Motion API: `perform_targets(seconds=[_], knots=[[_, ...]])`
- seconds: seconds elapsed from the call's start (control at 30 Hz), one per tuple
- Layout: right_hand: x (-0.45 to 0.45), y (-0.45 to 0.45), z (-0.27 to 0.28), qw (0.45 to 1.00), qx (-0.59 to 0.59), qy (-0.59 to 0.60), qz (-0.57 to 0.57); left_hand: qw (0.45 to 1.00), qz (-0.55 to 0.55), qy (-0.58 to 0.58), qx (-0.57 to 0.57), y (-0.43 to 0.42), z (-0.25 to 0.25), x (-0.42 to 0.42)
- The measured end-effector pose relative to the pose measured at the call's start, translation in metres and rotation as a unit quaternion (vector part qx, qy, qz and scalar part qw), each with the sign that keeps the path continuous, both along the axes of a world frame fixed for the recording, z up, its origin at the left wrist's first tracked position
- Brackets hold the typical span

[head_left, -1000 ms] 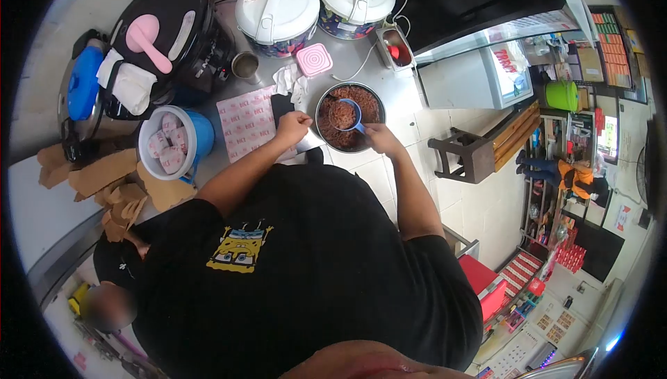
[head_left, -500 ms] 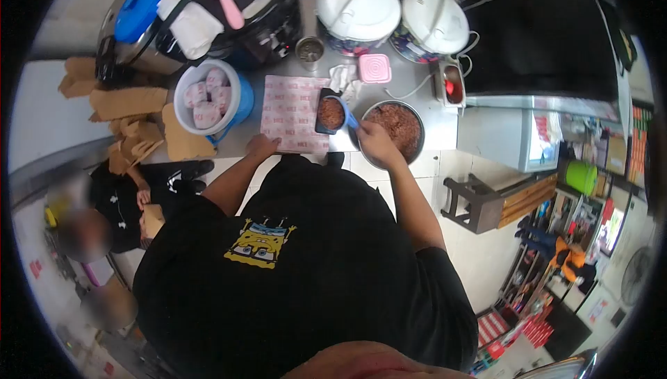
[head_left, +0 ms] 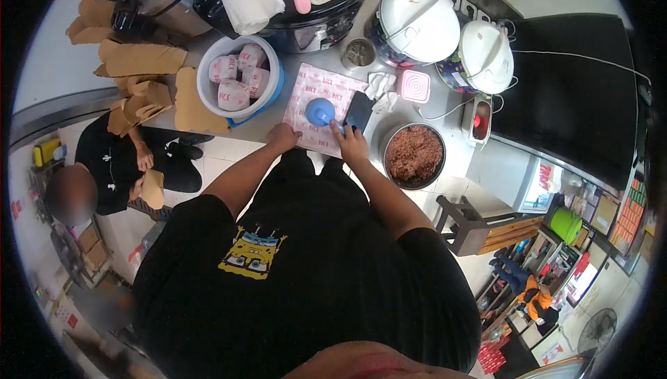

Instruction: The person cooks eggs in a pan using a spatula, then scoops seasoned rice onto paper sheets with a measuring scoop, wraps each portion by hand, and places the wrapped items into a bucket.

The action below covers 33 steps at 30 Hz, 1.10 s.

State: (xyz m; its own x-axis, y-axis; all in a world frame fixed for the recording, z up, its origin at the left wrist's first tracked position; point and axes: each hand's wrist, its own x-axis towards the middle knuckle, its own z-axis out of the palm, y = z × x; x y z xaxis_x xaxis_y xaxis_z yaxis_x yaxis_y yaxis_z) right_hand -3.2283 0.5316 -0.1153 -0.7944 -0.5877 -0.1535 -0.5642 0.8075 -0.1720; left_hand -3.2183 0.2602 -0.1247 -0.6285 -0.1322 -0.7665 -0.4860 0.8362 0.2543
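My right hand (head_left: 351,144) grips the handle of a blue scoop (head_left: 320,111), which lies bowl-down on printed wrapping paper (head_left: 319,84); whatever is under the bowl is hidden. At the paper's near left corner, the fingers of my left hand (head_left: 283,137) are closed on its edge. A dark flat object (head_left: 358,112) lies at the paper's right side. Beside my right hand stands a round pot of reddish-brown rice (head_left: 415,155). To the left, a white and blue bucket (head_left: 277,87) holds several wrapped rice packets (head_left: 234,94).
Folded brown cardboard boxes (head_left: 142,59) are stacked at the left. Behind stand a large black cooker (head_left: 319,31), a metal cup (head_left: 358,53) and two lidded pots (head_left: 419,21). A pink square container (head_left: 414,86) sits near crumpled tissue (head_left: 381,90). A seated person (head_left: 132,160) holds cardboard.
My right hand has moved left from the rice pot's edge and turned the rice-filled scoop over onto the paper. My left hand remains at the paper's corner. The camera view has shifted.
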Motion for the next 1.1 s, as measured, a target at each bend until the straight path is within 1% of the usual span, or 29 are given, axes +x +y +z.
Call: perform_targets(seconds=[0.03,0.07,0.2,0.27,0.3,0.33,0.37,0.4,0.43,0.47,0.5,0.53,0.57,0.6,0.63,0.67,0.7,0.73,0.77,0.8,0.83,0.87,0.9,0.93,0.97,1.0,1.03,1.07,1.1], knots=[[-0.002,0.003,0.0,1.0,-0.022,0.015,-0.011,1.0,0.01,0.005,0.019,0.0,-0.003,0.0],[-0.001,0.003,0.0,1.0,-0.02,0.011,-0.011,0.999,0.019,0.01,0.037,0.0,-0.005,0.003],[-0.003,-0.002,0.005,0.998,-0.034,-0.013,-0.047,0.996,0.053,0.047,0.048,0.004,-0.013,0.008],[-0.008,0.0,0.003,0.988,-0.131,-0.047,-0.072,0.987,0.104,0.084,0.093,0.005,-0.009,0.012],[-0.012,0.002,0.011,0.983,-0.166,-0.025,-0.08,0.986,0.1,0.088,0.095,0.006,-0.008,0.013],[-0.016,0.004,0.028,0.983,-0.165,-0.02,-0.083,0.978,0.14,0.098,0.12,0.007,-0.007,0.015],[-0.018,0.011,0.048,0.974,-0.187,-0.058,-0.114,0.968,0.178,0.107,0.144,0.007,-0.007,0.016],[-0.02,0.017,0.074,0.962,-0.209,-0.095,-0.146,0.968,0.172,0.109,0.147,0.006,-0.012,0.019],[-0.02,0.026,0.104,0.949,-0.228,-0.109,-0.187,0.954,0.221,0.106,0.17,0.005,-0.021,0.021],[-0.015,0.034,0.135,0.941,-0.229,-0.081,-0.235,0.938,0.27,0.102,0.194,0.005,-0.026,0.021],[-0.007,0.046,0.156,0.93,-0.229,-0.053,-0.282,0.938,0.265,0.103,0.196,0.007,-0.026,0.022],[0.004,0.063,0.16,0.907,-0.25,-0.045,-0.335,0.894,0.361,0.107,0.244,0.01,-0.026,0.024],[0.016,0.078,0.165,0.891,-0.247,-0.021,-0.38,0.837,0.453,0.109,0.287,0.011,-0.025,0.024],[0.033,0.094,0.164,0.89,-0.208,0.032,-0.404,0.838,0.451,0.108,0.289,0.009,-0.025,0.023],[0.05,0.111,0.158,0.874,-0.196,0.016,-0.444,0.817,0.464,0.037,0.34,0.003,-0.026,0.022],[0.064,0.122,0.155,0.867,-0.133,-0.001,-0.481,0.79,0.474,-0.035,0.387,-0.002,-0.027,0.021],[0.073,0.128,0.154,0.853,-0.124,-0.051,-0.505,0.79,0.474,-0.037,0.386,-0.006,-0.029,0.019],[0.08,0.132,0.151,0.836,-0.113,-0.1,-0.527,0.78,0.476,-0.087,0.398,-0.01,-0.032,0.016],[0.089,0.128,0.143,0.835,-0.112,-0.102,-0.529,0.767,0.476,-0.136,0.408,-0.013,-0.034,0.015],[0.086,0.102,0.159,0.864,0.026,-0.01,-0.503,0.767,0.475,-0.137,0.408,-0.015,-0.029,0.013],[0.081,0.086,0.167,0.867,0.164,0.083,-0.462,0.764,0.472,-0.134,0.419,-0.019,-0.021,0.009],[0.078,0.092,0.145,0.915,0.012,0.103,-0.391,0.76,0.469,-0.132,0.429,-0.021,-0.014,0.006],[0.068,0.074,0.146,0.934,-0.012,0.117,-0.338,0.76,0.469,-0.133,0.429,-0.024,-0.018,0.005],[0.052,0.057,0.146,0.944,-0.13,0.009,-0.302,0.759,0.463,-0.143,0.434,-0.029,-0.027,0.007],[0.044,0.047,0.111,0.94,-0.196,-0.059,-0.274,0.758,0.456,-0.154,0.44,-0.032,-0.033,0.007],[0.032,0.023,0.109,0.925,-0.245,-0.113,-0.269,0.758,0.454,-0.156,0.441,-0.032,-0.027,0.007],[0.022,0.006,0.094,0.949,-0.18,-0.082,-0.247,0.773,0.443,-0.149,0.429,-0.031,-0.014,0.007],[0.013,-0.007,0.078,0.949,-0.179,-0.079,-0.246,0.787,0.432,-0.14,0.417,-0.031,-0.007,0.008],[0.003,-0.016,0.063,0.962,-0.112,-0.086,-0.234,0.786,0.432,-0.138,0.42,-0.031,-0.008,0.009]])
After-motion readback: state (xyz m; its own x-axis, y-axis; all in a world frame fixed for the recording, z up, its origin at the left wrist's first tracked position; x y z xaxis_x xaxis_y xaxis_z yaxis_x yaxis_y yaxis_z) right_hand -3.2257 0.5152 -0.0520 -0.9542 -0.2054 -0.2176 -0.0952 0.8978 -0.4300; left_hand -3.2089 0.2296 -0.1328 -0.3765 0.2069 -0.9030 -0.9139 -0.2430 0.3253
